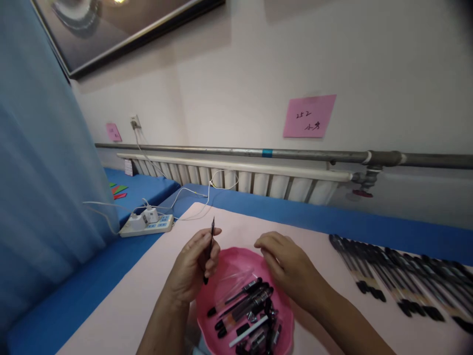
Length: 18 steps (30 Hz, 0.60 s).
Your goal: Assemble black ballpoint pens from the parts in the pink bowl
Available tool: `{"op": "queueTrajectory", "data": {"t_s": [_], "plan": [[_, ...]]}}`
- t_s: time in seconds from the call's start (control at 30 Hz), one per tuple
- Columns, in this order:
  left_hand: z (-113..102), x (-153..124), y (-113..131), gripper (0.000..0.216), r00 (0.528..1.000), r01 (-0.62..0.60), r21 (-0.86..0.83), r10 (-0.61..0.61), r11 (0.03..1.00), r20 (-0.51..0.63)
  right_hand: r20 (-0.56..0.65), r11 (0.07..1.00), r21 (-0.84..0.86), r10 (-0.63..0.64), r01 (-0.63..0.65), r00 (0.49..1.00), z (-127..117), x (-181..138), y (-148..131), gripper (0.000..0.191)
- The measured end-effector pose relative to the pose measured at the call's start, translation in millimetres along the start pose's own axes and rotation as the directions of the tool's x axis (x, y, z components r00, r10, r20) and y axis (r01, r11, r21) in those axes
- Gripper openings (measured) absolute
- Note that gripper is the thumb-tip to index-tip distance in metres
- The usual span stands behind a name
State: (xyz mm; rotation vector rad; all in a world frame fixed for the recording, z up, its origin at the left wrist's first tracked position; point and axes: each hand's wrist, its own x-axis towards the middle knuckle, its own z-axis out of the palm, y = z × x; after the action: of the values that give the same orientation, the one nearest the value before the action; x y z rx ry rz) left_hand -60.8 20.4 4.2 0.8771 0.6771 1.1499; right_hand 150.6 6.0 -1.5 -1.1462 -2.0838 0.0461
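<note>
Blue bench (369, 222) against a pale wall (229, 98), pink sheet (148, 291) spread on top, and straight to the left hand (192, 261): thumb and fingers pinching a slim dark pen piece (212, 236), nearly upright, pointed end up, lower end poking out beneath the fingers! That piece looks featherlight and stiff, probably smooth enough to twirl or slip in a loose pinch, and the fine tip would be the delicate bit. Mid-shaft is the place to grip, and that's about where the fingers are. Just right of this hand and lower sits the pink bowl (240, 259), loose pen parts (244, 310) jumbled inside; light, rigid plastic by the look of them, liable to roll. Across the bowl, the right hand (279, 256) hangs by the rim, fingers curled; can't tell whether anything is tucked inside. Further out, to the right of that hand, a row of pens (406, 276) lies side by side. Off beyond the left hand, up and to its left, a power strip (155, 228).
</note>
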Motion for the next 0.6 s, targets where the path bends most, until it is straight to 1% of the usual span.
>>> {"op": "queueTrajectory", "data": {"t_s": [0.07,0.13,0.2,0.27,0.37,0.47,0.6], "plan": [[0,0,3,0.026,1.0,-0.001,-0.026,0.001,1.0,-0.026,0.162,1.0,0.002,0.022,-0.023,0.986,0,0,-4,0.024],[0,0,4,0.027,0.999,-0.002,-0.048,-0.001,0.999,-0.047,0.283,0.999,0.006,0.035,-0.039,0.959,1,-1,-7,0.024],[0,0,5,0.029,0.998,-0.003,-0.065,-0.001,0.998,-0.062,0.356,0.998,0.016,0.046,-0.056,0.934,3,-3,-10,0.025],[-1,0,6,0.031,0.997,-0.008,-0.075,0.002,0.997,-0.076,0.398,0.997,0.005,0.065,-0.074,0.915,5,-4,-12,0.025],[-2,1,5,0.03,0.995,-0.024,-0.086,0.015,0.996,-0.099,0.473,0.992,-0.061,0.125,-0.109,0.872,5,-7,-15,0.024],[-4,2,5,0.027,0.994,-0.028,-0.086,0.019,0.996,-0.109,0.567,0.982,-0.139,0.188,-0.132,0.802,0,-9,-20,0.024],[-4,1,6,0.025,0.995,-0.018,-0.079,0.011,0.997,-0.098,0.7,0.959,-0.272,0.256,-0.083,0.667,-4,-8,-30,0.02]]}}
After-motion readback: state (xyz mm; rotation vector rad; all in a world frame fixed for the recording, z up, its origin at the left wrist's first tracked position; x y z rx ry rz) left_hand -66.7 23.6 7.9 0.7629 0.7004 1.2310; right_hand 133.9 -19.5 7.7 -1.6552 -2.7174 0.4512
